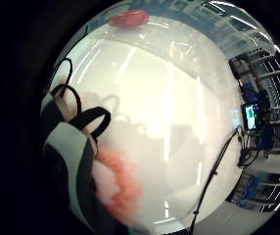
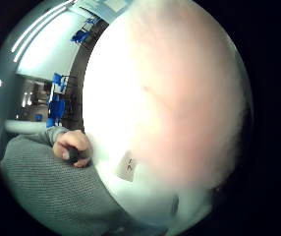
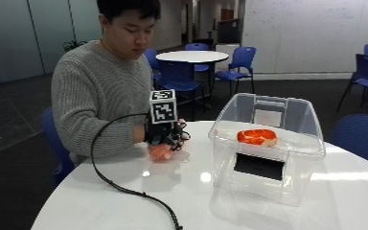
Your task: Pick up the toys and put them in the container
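My gloved right hand (image 3: 164, 133) is low over the white table, near its edge by the person, and its fingers curl round a pink and white plush toy (image 3: 160, 152). That toy fills much of the thumb side palm view (image 2: 180, 108), with a small white tag (image 2: 126, 166) on it. It also shows beside the fingers (image 1: 64, 105) in the little finger side view (image 1: 118, 183). I cannot tell whether it touches the table. A clear plastic container (image 3: 228, 163) stands to the right of the hand, and an orange and white toy (image 3: 257, 137) lies inside it.
The round white table (image 3: 107, 201) has bare surface in front of the hand and the container. The person's bare left hand (image 2: 71, 147) stays by the grey sweater. Blue chairs (image 3: 235, 64) and another round table (image 3: 191, 56) stand behind.
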Motion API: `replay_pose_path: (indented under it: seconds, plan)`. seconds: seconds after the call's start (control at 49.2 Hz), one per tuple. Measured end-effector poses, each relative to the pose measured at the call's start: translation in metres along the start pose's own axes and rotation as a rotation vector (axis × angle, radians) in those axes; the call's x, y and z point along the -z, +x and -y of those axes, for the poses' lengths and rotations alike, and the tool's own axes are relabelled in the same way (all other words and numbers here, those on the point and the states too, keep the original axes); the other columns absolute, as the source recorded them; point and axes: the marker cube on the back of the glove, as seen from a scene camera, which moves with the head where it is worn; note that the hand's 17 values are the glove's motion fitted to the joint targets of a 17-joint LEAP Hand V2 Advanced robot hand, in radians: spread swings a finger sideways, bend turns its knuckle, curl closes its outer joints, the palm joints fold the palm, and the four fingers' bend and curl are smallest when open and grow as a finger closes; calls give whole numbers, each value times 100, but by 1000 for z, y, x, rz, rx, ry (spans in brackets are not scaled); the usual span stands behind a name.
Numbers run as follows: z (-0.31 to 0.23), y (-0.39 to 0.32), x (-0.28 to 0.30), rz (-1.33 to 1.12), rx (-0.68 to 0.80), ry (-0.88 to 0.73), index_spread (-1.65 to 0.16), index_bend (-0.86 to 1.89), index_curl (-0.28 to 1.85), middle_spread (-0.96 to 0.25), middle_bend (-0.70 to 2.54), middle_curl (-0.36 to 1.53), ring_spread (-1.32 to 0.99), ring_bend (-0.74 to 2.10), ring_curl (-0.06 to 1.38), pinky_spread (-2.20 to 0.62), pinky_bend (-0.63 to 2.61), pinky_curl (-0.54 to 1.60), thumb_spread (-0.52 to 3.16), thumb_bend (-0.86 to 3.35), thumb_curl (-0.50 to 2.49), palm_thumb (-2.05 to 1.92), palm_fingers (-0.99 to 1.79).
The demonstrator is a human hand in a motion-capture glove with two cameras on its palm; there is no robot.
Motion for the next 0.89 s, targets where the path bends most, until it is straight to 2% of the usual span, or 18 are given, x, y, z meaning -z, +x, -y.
replay_pose_path:
  seconds: [0.122, 0.264, 0.386, 0.488, 0.59, 0.691, 0.793, 0.895]
  plan:
    - [9, -4, 31, -19, 64, 34, -44, 45, 26, -31, 74, 58, -42, 107, 48, -40, 92, 35, 88, 12, 76, 68, 109]
    - [40, 11, 117, -88, 191, 147, -44, 45, 29, -32, 75, 60, -42, 106, 50, -40, 90, 36, 77, 11, 83, 69, 108]
    - [74, 26, 183, -54, 163, 215, -44, 44, 31, -32, 74, 60, -43, 105, 50, -40, 90, 37, 69, 9, 89, 68, 107]
    - [103, 30, 216, -104, 32, 251, -45, 42, 33, -32, 74, 61, -44, 104, 51, -41, 89, 38, 64, 9, 93, 68, 106]
    - [125, 33, 224, -143, -81, 249, -46, 40, 35, -33, 73, 61, -44, 103, 51, -41, 89, 39, 60, 8, 97, 68, 106]
    - [145, 48, 213, -264, 43, 208, -47, 37, 36, -33, 72, 61, -44, 102, 52, -41, 89, 39, 57, 7, 100, 67, 105]
    - [187, 63, 197, -362, -21, 157, -48, 34, 38, -33, 71, 62, -44, 101, 52, -42, 88, 40, 55, 7, 104, 68, 106]
    - [232, 78, 179, -357, -47, 114, -49, 30, 39, -34, 69, 62, -44, 101, 53, -42, 88, 40, 53, 6, 107, 67, 104]
